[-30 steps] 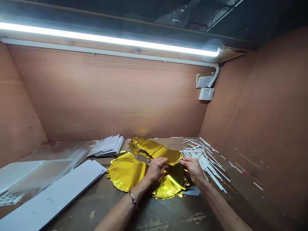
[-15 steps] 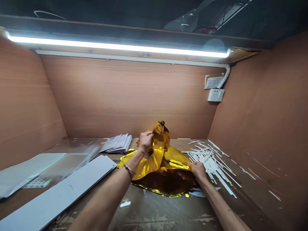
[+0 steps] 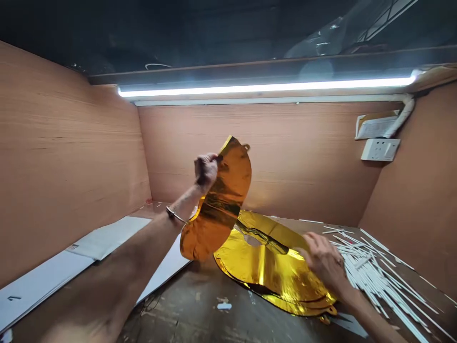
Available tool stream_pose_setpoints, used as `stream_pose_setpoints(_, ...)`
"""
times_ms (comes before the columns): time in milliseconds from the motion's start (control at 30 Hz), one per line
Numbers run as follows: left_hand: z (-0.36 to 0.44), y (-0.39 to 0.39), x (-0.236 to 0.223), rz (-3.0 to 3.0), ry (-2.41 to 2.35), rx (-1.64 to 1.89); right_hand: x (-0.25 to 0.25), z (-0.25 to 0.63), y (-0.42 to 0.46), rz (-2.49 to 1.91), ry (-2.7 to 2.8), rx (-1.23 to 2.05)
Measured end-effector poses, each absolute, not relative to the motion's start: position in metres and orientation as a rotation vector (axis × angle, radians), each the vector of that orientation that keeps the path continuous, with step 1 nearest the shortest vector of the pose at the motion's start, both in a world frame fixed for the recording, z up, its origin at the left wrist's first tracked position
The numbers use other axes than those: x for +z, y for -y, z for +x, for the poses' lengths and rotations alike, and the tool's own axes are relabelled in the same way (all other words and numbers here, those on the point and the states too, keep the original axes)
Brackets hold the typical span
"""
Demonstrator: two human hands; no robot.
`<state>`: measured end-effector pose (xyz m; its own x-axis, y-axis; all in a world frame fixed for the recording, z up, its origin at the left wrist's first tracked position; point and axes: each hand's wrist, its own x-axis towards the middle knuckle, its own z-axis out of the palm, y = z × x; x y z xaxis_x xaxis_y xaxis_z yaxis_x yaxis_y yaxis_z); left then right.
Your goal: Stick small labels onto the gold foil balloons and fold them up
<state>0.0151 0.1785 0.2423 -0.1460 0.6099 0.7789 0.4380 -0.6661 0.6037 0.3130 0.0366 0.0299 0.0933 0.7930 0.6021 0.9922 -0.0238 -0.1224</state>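
My left hand (image 3: 207,170) is closed on the edge of a flat gold foil balloon (image 3: 228,200), holding it up off the table. The foil hangs in a curved sheet, with a small looped tab at its upper right. Below and to the right lies a stack of similar gold foil balloons (image 3: 274,271), with a hole near the middle and tabs at the lower right. On the right part of that stack rests my right hand (image 3: 323,259), fingers laid over the foil and slightly blurred; I see nothing gripped in them.
Many thin white sticks (image 3: 371,267) lie loose to the right. A long white board (image 3: 164,269) and a white sheet (image 3: 110,233) are on the left, partly behind my arm. Wooden walls enclose the table (image 3: 200,314). A socket (image 3: 380,149) is on the back wall beneath a lamp (image 3: 264,88).
My left hand has lifted one foil balloon up and left, clear of the stack. The remaining foil now lies flatter under my right hand. The view has swung left.
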Motion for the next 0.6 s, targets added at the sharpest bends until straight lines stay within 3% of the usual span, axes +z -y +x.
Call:
stream_pose_setpoints(133, 0.035, -0.164, 0.212, 2.236, -1.143, 1.839, 0.006, 0.258, 0.006, -1.21, 2.419, -0.712)
stream_pose_setpoints(467, 0.041, -0.131, 0.195, 2.436, -0.994, 1.698, -0.016, 0.261, -0.049, -1.492, 2.335, -0.1)
stream_pose_setpoints(600, 0.038, -0.11, 0.189, 2.498, -0.917, 1.606, 0.018, 0.271, -0.053, -1.512, 1.963, 0.031)
